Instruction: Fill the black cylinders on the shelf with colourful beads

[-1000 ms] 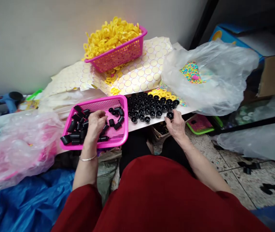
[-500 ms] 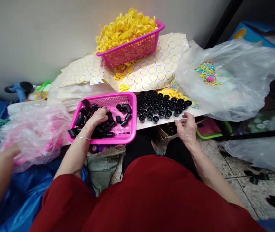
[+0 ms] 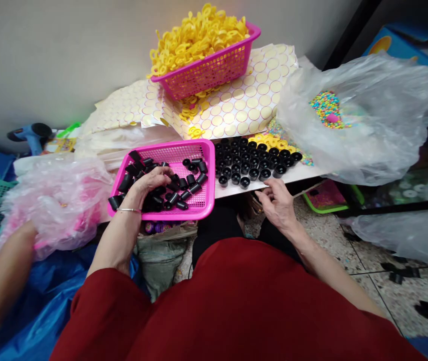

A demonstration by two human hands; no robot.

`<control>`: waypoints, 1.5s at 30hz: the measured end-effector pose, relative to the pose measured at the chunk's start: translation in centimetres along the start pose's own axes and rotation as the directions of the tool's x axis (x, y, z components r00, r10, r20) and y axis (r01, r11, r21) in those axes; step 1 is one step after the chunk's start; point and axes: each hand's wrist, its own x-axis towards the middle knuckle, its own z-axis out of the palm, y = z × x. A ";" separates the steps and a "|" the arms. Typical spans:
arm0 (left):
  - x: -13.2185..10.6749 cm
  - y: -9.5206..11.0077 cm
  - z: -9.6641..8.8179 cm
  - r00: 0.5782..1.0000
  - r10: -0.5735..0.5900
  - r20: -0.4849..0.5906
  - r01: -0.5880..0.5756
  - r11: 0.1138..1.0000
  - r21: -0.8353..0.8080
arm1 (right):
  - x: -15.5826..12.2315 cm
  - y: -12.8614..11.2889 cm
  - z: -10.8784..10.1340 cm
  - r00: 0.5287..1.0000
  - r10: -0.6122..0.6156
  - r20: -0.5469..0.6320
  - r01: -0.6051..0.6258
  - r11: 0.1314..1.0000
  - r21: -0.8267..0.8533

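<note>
My left hand (image 3: 153, 181) reaches into a pink plastic basket (image 3: 209, 200), its fingers stretched over the loose black cylindrical pieces (image 3: 195, 187) inside. Whether its fingertips touch a piece is hard to make out. At the front edge of a white board (image 3: 232, 190), my right hand (image 3: 277, 201) is half curled, thumb and forefinger apart, with nothing visible between them. Just beyond it, rows of black cylindrical pieces (image 3: 253, 173) stand upright on the board, their round ends facing up. Yellow ring-shaped pieces (image 3: 268, 141) lie behind these rows.
A pink basket (image 3: 214, 70) heaped with yellow rings (image 3: 199, 37) stands at the back on sheets of round stickers (image 3: 259, 95). At right lies a clear bag (image 3: 379, 120) with coloured beads (image 3: 327, 108). Another person's arm (image 3: 7, 281) is beside a pink-filled bag (image 3: 56, 200) at left.
My right hand has moved left along the board's front edge. My left hand stays in the basket, where some black pieces have shifted. The other person's arm has moved slightly.
</note>
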 end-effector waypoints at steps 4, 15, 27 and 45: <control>-0.2 0.4 0.2 0.995 0.015 -0.098 -0.026 0.993 -0.117 | 0.3 -1.7 0.9 0.991 -0.115 0.064 0.113 0.993 0.037; -1.6 1.6 -0.2 0.967 -0.006 -0.255 0.008 1.000 0.005 | 0.8 -4.9 1.7 0.921 -0.375 0.102 0.379 0.925 -0.015; -4.8 3.6 5.5 0.955 0.264 0.136 -0.293 0.769 0.568 | -1.2 -4.1 1.2 0.965 -0.176 0.197 0.174 0.984 0.027; -6.7 9.6 6.2 0.945 0.168 0.282 0.023 0.823 -0.567 | 2.9 -7.5 6.0 0.823 -0.437 0.363 0.268 0.862 0.430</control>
